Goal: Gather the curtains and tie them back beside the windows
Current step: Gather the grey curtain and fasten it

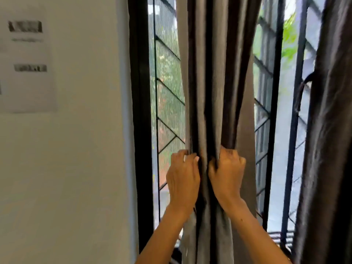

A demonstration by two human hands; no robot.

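A grey-brown curtain (215,82) hangs bunched in narrow folds before the window (169,103). My left hand (182,176) grips the bunch's left edge, fingers curled round the fabric. Close beside it, my right hand (227,168) clutches the right folds in a fist. A second dark curtain (327,140) hangs at the right edge, with a dark loop, perhaps a tie-back (302,90), at its left side.
A white wall (80,149) with a blurred paper notice (28,58) fills the left. The black window frame (141,111) stands between wall and curtain. Black grille bars (295,130) cross the panes, with greenery outside.
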